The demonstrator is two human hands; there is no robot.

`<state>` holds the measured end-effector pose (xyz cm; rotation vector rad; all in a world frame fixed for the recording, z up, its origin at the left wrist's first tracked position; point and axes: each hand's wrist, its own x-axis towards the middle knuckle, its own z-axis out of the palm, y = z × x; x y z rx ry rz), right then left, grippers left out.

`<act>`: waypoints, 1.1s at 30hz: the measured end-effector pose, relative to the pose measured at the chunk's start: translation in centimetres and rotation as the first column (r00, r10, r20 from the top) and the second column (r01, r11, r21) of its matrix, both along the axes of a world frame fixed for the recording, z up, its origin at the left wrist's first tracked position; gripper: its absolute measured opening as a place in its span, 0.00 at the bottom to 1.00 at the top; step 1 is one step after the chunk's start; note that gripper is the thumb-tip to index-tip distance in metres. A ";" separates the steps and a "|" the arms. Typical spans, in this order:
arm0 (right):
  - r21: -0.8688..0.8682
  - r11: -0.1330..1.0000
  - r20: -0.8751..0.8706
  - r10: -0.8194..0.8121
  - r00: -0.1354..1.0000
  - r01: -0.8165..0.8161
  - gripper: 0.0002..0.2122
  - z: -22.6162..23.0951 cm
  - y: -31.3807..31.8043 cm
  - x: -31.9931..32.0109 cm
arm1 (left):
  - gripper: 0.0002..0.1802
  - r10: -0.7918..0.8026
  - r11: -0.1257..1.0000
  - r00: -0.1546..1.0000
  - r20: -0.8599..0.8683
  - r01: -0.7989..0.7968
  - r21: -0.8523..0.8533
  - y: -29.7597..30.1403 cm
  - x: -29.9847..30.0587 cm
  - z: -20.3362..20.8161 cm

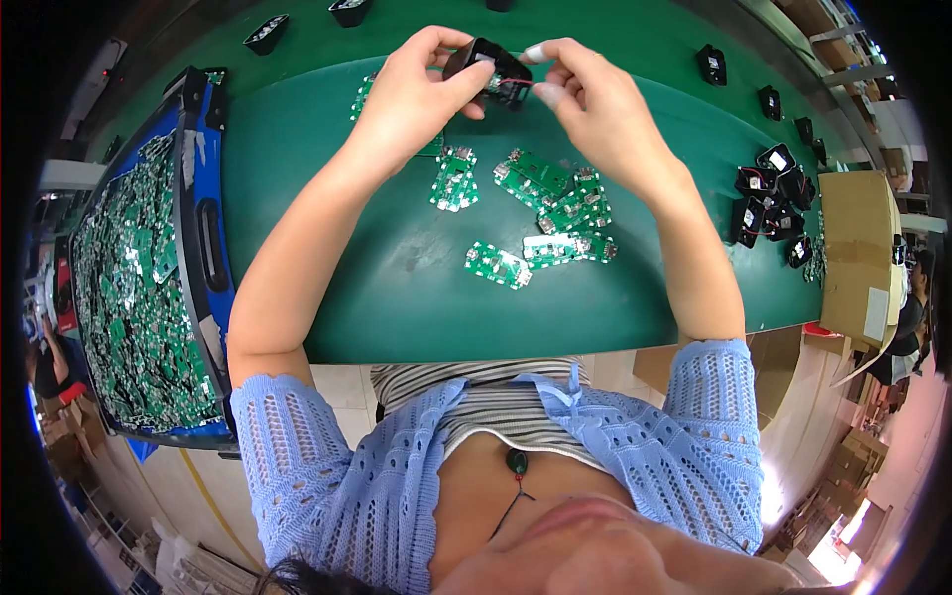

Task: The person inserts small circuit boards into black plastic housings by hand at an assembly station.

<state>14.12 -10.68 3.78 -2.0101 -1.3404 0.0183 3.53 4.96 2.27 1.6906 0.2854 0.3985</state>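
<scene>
My left hand (421,87) is closed around a small black plastic housing (483,58), held up above the far part of the green table. A red wire and a bit of circuit board show in the housing's opening. On its right side, my right hand (587,91) has thumb and forefinger bent toward the red wire; whether they pinch it is too small to tell. Below the hands lie several green circuit boards (456,178), some overlapping. One group (575,203) sits to the right, and another pair of boards (498,264) lies nearer to me.
A blue and black crate (210,238) heaped with green boards stands at the left table edge. Several black housings (778,198) are piled at the right, beside a cardboard box (855,248). More housings (266,34) stand along the far green surface (615,25).
</scene>
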 end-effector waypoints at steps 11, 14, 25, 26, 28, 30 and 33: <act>-0.466 0.880 0.268 0.045 0.962 0.088 0.15 -2.2 -3.4 -2.4 | 0.17 0.053 0.688 0.998 0.024 -0.019 -0.725 -0.1 -4.1 -2.1; -0.389 0.913 0.326 0.013 0.945 0.121 0.12 -3.3 -4.6 -2.7 | 0.16 -0.023 0.611 0.999 0.045 0.050 -0.790 -0.8 -3.7 -1.9; 0.062 0.984 0.303 -0.178 0.936 0.167 0.04 -3.2 -3.8 -2.1 | 0.13 0.023 0.683 0.999 -0.037 -0.043 -0.729 -1.3 -3.8 -2.3; 0.121 0.972 -0.233 -0.169 0.958 0.201 0.04 -2.6 -3.8 -2.6 | 0.13 0.025 0.707 0.999 -0.038 -0.044 -0.706 -1.4 -3.7 -2.4; 0.204 0.945 -0.721 -0.033 0.692 0.257 0.05 -0.7 -2.9 -4.0 | 0.13 0.018 0.749 0.998 -0.052 -0.048 -0.660 -1.5 -3.8 -2.5; 0.268 0.927 -0.803 0.065 0.592 0.262 0.06 -0.5 -2.1 -4.3 | 0.13 0.021 0.765 0.997 -0.069 -0.060 -0.641 -1.6 -4.1 -2.0; 0.325 0.907 -0.870 0.177 0.459 0.267 0.09 -0.3 -1.4 -4.5 | 0.13 0.023 0.783 0.997 -0.075 -0.064 -0.618 -1.7 -4.0 -1.9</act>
